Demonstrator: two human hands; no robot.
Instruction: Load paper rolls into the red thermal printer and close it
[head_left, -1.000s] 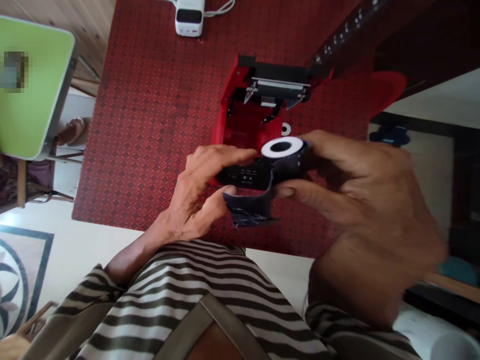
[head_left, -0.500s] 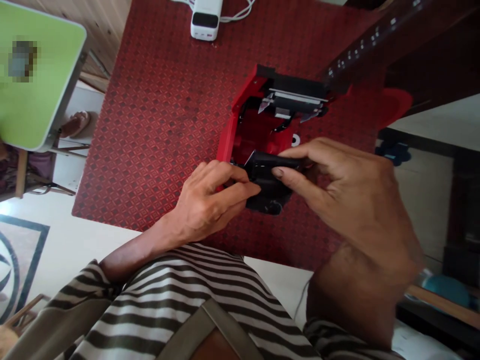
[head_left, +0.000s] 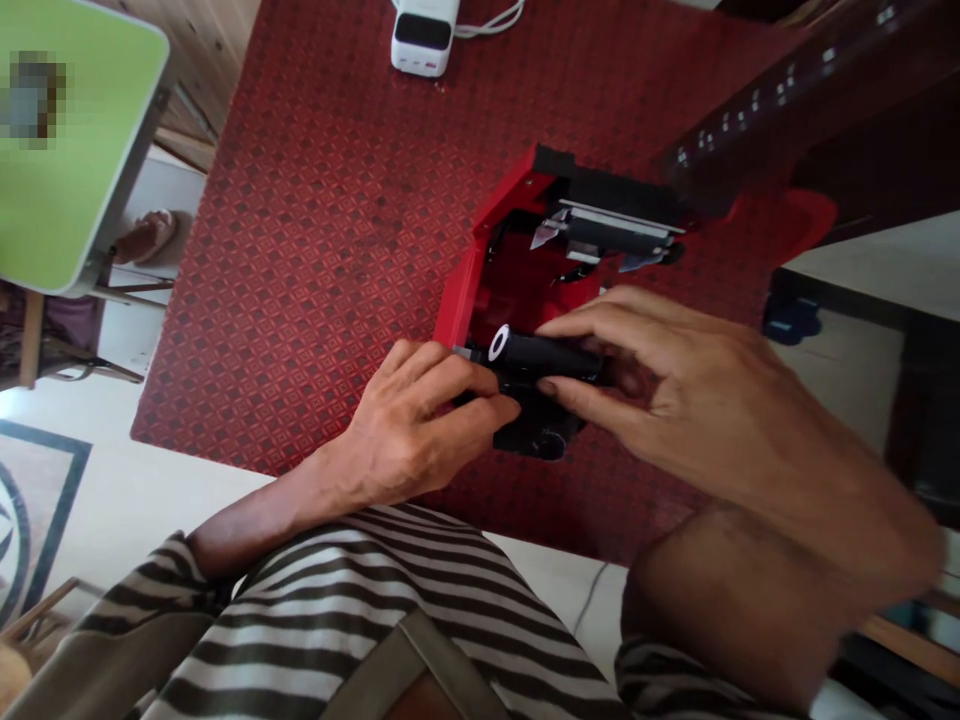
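A red-and-black machine (head_left: 459, 300), which looks like a label printer, stands opened on the table, its inside and a roller bar (head_left: 622, 235) showing. My right hand (head_left: 660, 370) pinches a black ribbon roll (head_left: 551, 355) between thumb and fingers, over the near side of the machine. The roll lies roughly sideways, its white ring-shaped core end facing left. My left hand (head_left: 420, 415) is closed on the left edge of the machine's black front part (head_left: 536, 425), just beside the roll's end. Its fingertips are partly hidden.
A white power bank (head_left: 424, 40) with white cables lies at the far edge of the red patterned table (head_left: 315, 250). A dark glossy post (head_left: 780, 90) rises at the far right. A green table (head_left: 82, 150) stands at the left, with a person's foot (head_left: 146, 235) beneath it.
My right hand has turned the black roll, so its white core end now faces left and shows. The left hand keeps its hold. The view has shifted slightly.
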